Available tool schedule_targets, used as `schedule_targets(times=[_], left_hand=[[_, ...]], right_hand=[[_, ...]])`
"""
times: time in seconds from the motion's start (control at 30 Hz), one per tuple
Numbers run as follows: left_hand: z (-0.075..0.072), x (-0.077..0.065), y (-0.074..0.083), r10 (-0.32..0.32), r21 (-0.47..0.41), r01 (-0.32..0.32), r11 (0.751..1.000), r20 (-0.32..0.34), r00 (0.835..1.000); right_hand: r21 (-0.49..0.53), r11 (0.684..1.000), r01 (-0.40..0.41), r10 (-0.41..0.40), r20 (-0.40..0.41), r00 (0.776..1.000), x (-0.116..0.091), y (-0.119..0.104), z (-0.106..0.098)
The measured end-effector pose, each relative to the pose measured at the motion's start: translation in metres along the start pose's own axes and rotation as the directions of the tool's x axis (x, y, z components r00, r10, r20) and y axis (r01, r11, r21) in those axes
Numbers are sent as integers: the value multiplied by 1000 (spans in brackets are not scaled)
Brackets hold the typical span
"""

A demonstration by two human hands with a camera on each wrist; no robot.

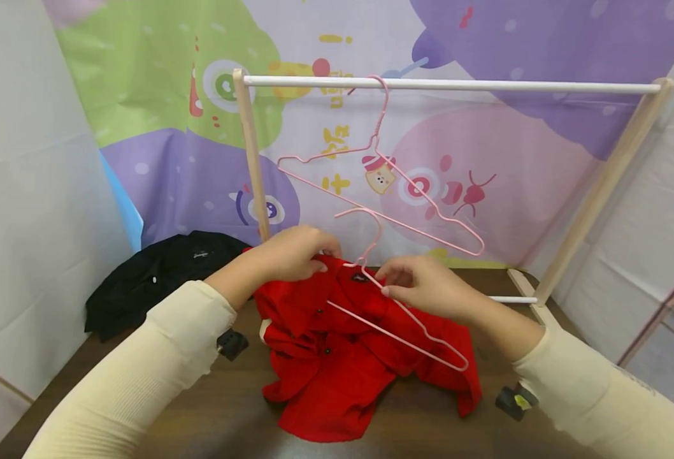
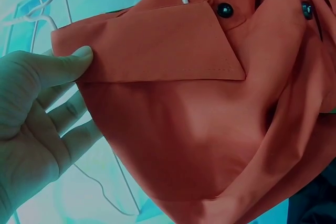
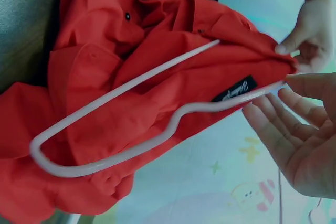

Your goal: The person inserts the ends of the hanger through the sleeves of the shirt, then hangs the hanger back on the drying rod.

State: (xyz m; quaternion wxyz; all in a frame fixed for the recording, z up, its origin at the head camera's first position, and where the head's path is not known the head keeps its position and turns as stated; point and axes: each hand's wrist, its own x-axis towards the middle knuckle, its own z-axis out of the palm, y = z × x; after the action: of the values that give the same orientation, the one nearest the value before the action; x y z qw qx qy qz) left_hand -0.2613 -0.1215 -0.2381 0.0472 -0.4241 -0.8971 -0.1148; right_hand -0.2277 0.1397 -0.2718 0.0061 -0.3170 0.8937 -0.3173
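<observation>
One end of the hanger (image 1: 397, 335) in, one end out

Head view: the shirt (image 1: 337, 395) is bunched over the worktop (image 1: 216, 395), in front of the rack (image 1: 601, 185), with a black garment (image 1: 165, 274) beyond on the left. One end of the hanger disappears under the cloth; the other lies on top of the front. The likeliest trouble is the tucked end slipping out — a pull to the right could do it. The hook could also snag the spare hanger (image 1: 376, 135), which hangs close above. The left hand (image 1: 299, 252) is partly curled at the neckline, the right hand (image 1: 429, 284) nearly closed at the wire.

Left wrist view: the flap could slide free, as only its edge seems to be gripped. The left hand pinches that edge, thumb in front and fingers behind, the fingers slightly spread.

Right wrist view: the bare end could catch on the collar if the neck opening stays narrow, since the wire runs right along it, across the label (image 3: 236, 88). The right hand pinches the wire between thumb and forefinger — the other fingers are fairly straight; whether it grips cloth too, I cannot tell.
</observation>
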Motion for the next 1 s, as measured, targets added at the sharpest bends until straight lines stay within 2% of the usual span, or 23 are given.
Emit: schedule_targets(times=[0.1,0.17,0.23,0.3,0.37,0.43,0.67,0.87,1.0], left_hand=[[1,-1,-1,-7,-1,7,1000,-7,1000],[1,-1,-2,-3,-5,3,1000,-13,1000],[1,-1,-3,-2,-11,2,1000,-19,1000],[1,-2,-4,-2,-20,2,1000,-24,1000],[0,-2,-5,0,-29,-1,1000,-30,1000],[0,-2,-5,6,-36,-8,999,-35,999],[0,-4,-5,31,-43,-33,999,-57,998],[0,-7,-5,43,-35,-45,998,-74,996],[0,-9,-7,31,-36,-35,999,-87,996]], right_hand=[[112,992,-65,66,-11,998,-5,9,-3],[124,990,-66,70,-28,997,-8,17,-5],[91,995,-28,32,-44,999,-11,26,-6],[14,999,48,-47,-61,997,-13,35,-5],[-65,992,112,-117,-78,990,-15,46,-3],[-103,985,137,-146,-84,986,-16,56,0],[-106,993,54,-64,-96,993,-17,86,8],[-163,986,39,-54,-89,995,-12,109,16],[-154,988,16,-28,-77,997,-8,117,18]])
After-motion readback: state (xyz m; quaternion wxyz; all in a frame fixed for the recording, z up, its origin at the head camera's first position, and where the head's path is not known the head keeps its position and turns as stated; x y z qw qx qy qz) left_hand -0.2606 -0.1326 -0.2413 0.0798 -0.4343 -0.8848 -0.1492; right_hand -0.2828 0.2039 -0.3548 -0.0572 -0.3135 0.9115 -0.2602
